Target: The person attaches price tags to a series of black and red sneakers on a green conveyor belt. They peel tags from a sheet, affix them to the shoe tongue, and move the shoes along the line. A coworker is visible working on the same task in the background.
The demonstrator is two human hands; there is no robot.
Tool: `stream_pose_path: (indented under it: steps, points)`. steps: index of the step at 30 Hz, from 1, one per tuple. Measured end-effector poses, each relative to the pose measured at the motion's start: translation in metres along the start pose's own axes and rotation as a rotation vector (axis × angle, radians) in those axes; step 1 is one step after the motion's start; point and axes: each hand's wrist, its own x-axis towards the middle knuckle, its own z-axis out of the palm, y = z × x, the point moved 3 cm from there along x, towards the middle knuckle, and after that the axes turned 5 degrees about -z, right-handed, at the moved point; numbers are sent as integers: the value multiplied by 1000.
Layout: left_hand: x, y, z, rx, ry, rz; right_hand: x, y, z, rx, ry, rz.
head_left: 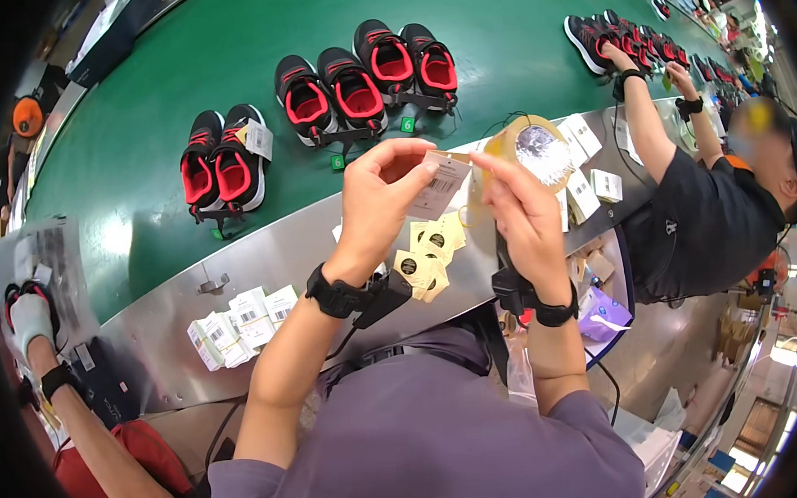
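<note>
My left hand (pixel 374 210) pinches a white hang tag (pixel 437 186) with printed bars, thumb in front and fingers behind. My right hand (pixel 528 224) is close beside it, its fingers curled and the index fingertip at the tag's upper right corner. A strip of tan card shows behind the tag, between the hands; whatever the right fingers grip is hidden. Below the hands, tan cards with black round marks (pixel 430 258) lie in a loose pile on the metal ledge (pixel 318 253). A roll of clear yellowish tape (pixel 504 149) stands just beyond my right hand.
Black-and-red shoes (pixel 345 89) stand in pairs on the green belt (pixel 199 61). Stacks of white tags (pixel 245 325) lie left on the ledge, with more white stacks (pixel 582 194) at right. A co-worker's hands (pixel 618 57) touch shoes at right; a white-gloved hand (pixel 33 318) is far left.
</note>
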Motion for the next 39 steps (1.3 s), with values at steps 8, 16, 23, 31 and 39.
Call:
stream_pose_path:
  steps: [8, 16, 23, 31, 39]
  points:
    - [-9, 2, -6, -23, 67, -30, 19, -4, 25, -442, 169, -331]
    - [-5, 4, 2, 82, 62, 1, 27, 5, 21, -546, 147, -410]
    - [8, 31, 9, 661, 41, 729, 43, 15, 29, -290, 63, -204]
    - [26, 45, -5, 1193, -75, 1115, 81, 48, 40, 320, -92, 19]
    - [91, 31, -46, 1025, -193, 473, 137, 72, 72, -227, -37, -43]
